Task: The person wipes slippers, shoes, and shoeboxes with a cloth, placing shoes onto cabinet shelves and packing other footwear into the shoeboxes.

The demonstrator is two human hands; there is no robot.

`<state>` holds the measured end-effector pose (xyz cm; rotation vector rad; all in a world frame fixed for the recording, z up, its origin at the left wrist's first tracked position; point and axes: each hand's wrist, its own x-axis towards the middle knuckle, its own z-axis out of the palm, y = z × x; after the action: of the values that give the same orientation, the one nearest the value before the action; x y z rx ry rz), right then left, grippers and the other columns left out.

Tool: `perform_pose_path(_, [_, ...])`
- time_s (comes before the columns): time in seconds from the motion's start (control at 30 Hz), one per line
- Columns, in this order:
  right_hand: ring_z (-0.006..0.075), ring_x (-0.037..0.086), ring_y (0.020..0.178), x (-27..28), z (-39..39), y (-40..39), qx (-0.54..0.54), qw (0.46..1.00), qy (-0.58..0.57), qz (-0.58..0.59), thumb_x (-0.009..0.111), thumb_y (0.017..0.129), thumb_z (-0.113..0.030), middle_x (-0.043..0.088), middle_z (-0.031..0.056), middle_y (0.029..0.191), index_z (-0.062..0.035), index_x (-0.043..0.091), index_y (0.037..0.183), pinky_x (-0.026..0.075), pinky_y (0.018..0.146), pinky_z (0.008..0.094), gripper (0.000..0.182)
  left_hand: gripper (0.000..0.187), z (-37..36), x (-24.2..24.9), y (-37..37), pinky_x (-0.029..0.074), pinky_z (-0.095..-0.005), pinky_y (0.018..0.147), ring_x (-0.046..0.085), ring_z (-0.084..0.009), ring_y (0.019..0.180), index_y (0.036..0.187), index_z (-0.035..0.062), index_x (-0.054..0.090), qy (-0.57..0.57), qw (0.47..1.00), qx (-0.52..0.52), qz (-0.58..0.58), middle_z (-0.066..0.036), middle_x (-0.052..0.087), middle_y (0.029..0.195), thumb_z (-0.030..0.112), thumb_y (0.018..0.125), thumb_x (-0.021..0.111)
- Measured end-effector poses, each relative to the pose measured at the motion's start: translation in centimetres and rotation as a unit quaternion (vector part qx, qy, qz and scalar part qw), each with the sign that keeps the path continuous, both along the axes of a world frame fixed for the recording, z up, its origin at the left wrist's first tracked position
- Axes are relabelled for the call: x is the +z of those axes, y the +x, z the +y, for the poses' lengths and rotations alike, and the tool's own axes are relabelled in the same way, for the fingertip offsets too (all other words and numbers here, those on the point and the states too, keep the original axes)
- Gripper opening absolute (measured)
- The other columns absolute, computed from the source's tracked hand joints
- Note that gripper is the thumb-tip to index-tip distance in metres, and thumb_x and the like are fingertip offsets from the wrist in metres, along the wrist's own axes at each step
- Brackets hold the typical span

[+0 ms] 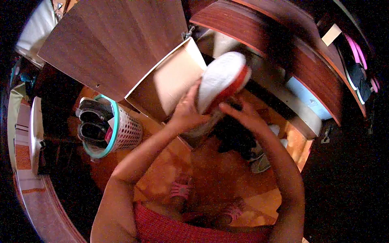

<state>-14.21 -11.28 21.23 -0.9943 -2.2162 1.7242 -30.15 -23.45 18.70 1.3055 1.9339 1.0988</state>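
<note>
- Black shoes (95,121) in the round white perforated plastic basket (130,128)
- Open tan rectangular box (180,73) right of the basket
- Grey shoe (261,164) on the orange-brown floor (162,170), right of the box

The white and red shoe (222,81) is smeared by motion, so I can't make out its markings, and it covers part of the open box (182,67). Some fingers of my left hand (187,110) are lost behind the shoe; my right hand (244,116) is soft too — I can't tell whether its fingertips touch. The shelf edges (279,42) up there are blurred, and the cabinet door (121,36) is cut off by the top of the view. Below my hands, the black heap (233,135) is too dark to name. The basket (130,128) hides the lower parts of the dark footwear (94,121) inside, and my red garment (190,224) runs out of view at the bottom.
</note>
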Motion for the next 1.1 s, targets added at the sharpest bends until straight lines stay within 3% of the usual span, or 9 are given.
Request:
perform_pose_path(0.2, [0.0238, 0.052, 0.101, 1.6, 1.6, 0.5, -0.211, 0.976, 0.01, 0.049, 0.072, 0.067, -0.029, 0.055, 0.0135, 0.11, 0.0011, 0.046, 0.116, 0.04, 0.089, 0.0328, 0.063, 0.101, 2.4, 0.1, 0.2, 0.037, -0.0402, 0.094, 0.037, -0.0382, 0.116, 0.137, 0.0131, 0.012, 0.146, 0.984, -0.097, 0.031, -0.024, 0.035, 0.124, 0.012, 0.057, 0.074])
perform_pose_path(0.27, [0.024, 0.053, 0.098, 2.9, 2.5, 2.1, -0.233, 0.971, 0.039, 0.024, 0.072, 0.067, -0.028, 0.057, 0.013, 0.108, 0.0008, 0.046, 0.116, 0.04, 0.088, 0.0324, 0.062, 0.096, 2.5, -2.8, -1.3, 0.036, -0.0395, 0.093, 0.037, -0.037, 0.116, 0.137, 0.0107, 0.012, 0.076, 0.883, -0.072, -0.458, -0.024, 0.036, 0.123, 0.017, 0.064, 0.074])
perform_pose_path(0.37, [0.0236, 0.055, 0.094, 4.9, 3.1, 4.1, -0.239, 0.968, 0.074, 0.015, 0.075, 0.064, -0.026, 0.058, 0.0127, 0.105, -0.0004, 0.046, 0.115, 0.042, 0.085, 0.032, 0.064, 0.082, 1.5, -17.9, -1.7, 0.042, -0.0399, 0.087, 0.044, -0.0335, 0.111, 0.132, 0.0067, 0.019, -0.007, 0.992, -0.027, 0.126, -0.023, 0.038, 0.123, 0.022, 0.07, 0.071])
perform_pose_path(0.5, [0.0232, 0.055, 0.095, 4.6, 4.1, 6.3, -0.233, 0.967, 0.106, -0.019, 0.076, 0.063, -0.026, 0.058, 0.0127, 0.105, -0.0004, 0.046, 0.114, 0.042, 0.086, 0.0322, 0.065, 0.059, 0.7, -24.2, -1.3, 0.044, -0.0412, 0.082, 0.052, -0.0337, 0.099, 0.12, 0.0042, 0.04, -0.254, 0.956, 0.112, 0.099, -0.021, 0.05, 0.112, 0.023, 0.071, 0.068])
perform_pose_path(0.6, [0.0234, 0.055, 0.096, 3.8, 4.1, 7.5, -0.219, 0.967, 0.124, -0.034, 0.076, 0.063, -0.027, 0.058, 0.0126, 0.105, -0.0002, 0.046, 0.114, 0.042, 0.087, 0.0329, 0.065, 0.029, 0.1, -20.1, -3.8, 0.045, -0.0376, 0.075, 0.057, -0.0271, 0.084, 0.097, 0.003, 0.056, -0.229, 0.971, 0.013, 0.06, -0.013, 0.059, 0.094, 0.021, 0.076, 0.063])
perform_pose_path(0.67, [0.024, 0.054, 0.098, 4.9, 3.5, 8.0, -0.22, 0.971, 0.061, -0.066, 0.076, 0.063, -0.027, 0.057, 0.0128, 0.106, -0.0004, 0.047, 0.113, 0.041, 0.088, 0.0339, 0.064, 0.016, 0.0, -17.5, -5.0, 0.044, -0.0305, 0.068, 0.054, -0.0162, 0.077, 0.08, 0.0027, 0.061, -0.04, 0.99, -0.037, -0.133, -0.005, 0.06, 0.081, 0.019, 0.081, 0.058])
perform_pose_path(0.73, [0.0244, 0.052, 0.099, 4.7, 3.6, 8.7, -0.211, 0.976, 0.016, -0.047, 0.075, 0.061, -0.031, 0.054, 0.0135, 0.11, 0.0005, 0.044, 0.116, 0.04, 0.089, 0.0333, 0.071, 0.012, -1.0, -12.2, -4.9, 0.041, -0.025, 0.067, 0.048, -0.0094, 0.074, 0.084, 0.0041, 0.059, -0.006, 0.995, 0.011, -0.099, 0.001, 0.057, 0.078, 0.016, 0.084, 0.055])
perform_pose_path(0.9, [0.0255, 0.048, 0.104, 4.5, 2.2, 7.3, -0.166, 0.985, -0.041, 0.003, 0.073, 0.06, -0.036, 0.05, 0.0135, 0.114, 0.0013, 0.039, 0.12, 0.035, 0.092, 0.0334, 0.079, 0.005, -4.9, -2.0, -7.8, 0.037, -0.0208, 0.075, 0.047, -0.0063, 0.078, 0.087, 0.0079, 0.056, 0.144, 0.94, 0.049, -0.305, 0.005, 0.053, 0.08, 0.012, 0.086, 0.052])
perform_pose_path(1.1, [0.0223, 0.046, 0.111, 4.8, 0.7, 4.7, 0.069, 0.991, -0.112, 0.023, 0.069, 0.069, -0.027, 0.051, 0.0114, 0.118, -0.0039, 0.042, 0.122, 0.035, 0.097, 0.0348, 0.064, 0.012, -9.3, 7.5, -9.4, 0.043, -0.0241, 0.076, 0.054, -0.0093, 0.083, 0.097, 0.0081, 0.054, 0.227, 0.858, 0.129, -0.443, 0.0, 0.058, 0.087, 0.013, 0.086, 0.052])
